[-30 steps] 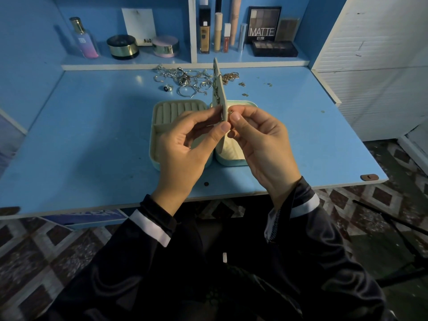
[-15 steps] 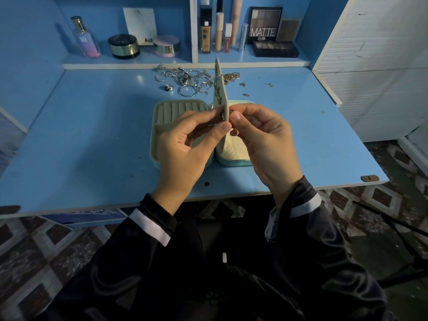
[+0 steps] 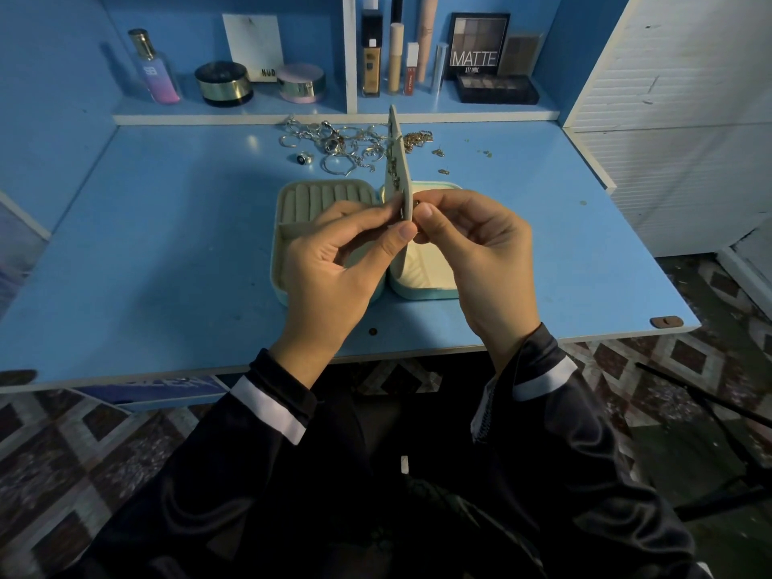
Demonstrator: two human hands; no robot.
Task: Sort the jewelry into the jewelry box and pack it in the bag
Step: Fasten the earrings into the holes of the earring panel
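Obs.: over the last second almost nothing has shifted. Both hands are at the same spot over the open jewelry box (image 3: 288,194), which lies flat on the blue surface (image 3: 167,252) with its two halves spread. The divider panel (image 3: 401,173) stands on edge between the halves, at the same tilt as before.

Left hand (image 3: 330,265): thumb and forefinger pinch the near lower edge of the panel from its left face and steady it. Right hand (image 3: 480,248): thumb and forefinger are closed on a small piece (image 3: 416,202) against the panel's right face. It is too small to identify; it may be an earring back or post. The two hands are together, fingertips nearly meeting across the panel.

A few earrings (image 3: 392,169) hang on the panel's left face.

Judgement: the lack of movement suggests fine work in progress, probably fastening one earring through the panel, and not yet finished. It reads as slow and fiddly rather than stalled.

Remaining: the loose jewelry (image 3: 334,142) is heaped at the back of the surface, well apart from the box, with one ring (image 3: 305,159) just beside the heap and stray studs (image 3: 443,171) to the right of the panel. The ring rolls in the left half look unfilled. No bag is in view. The task is at an early stage.
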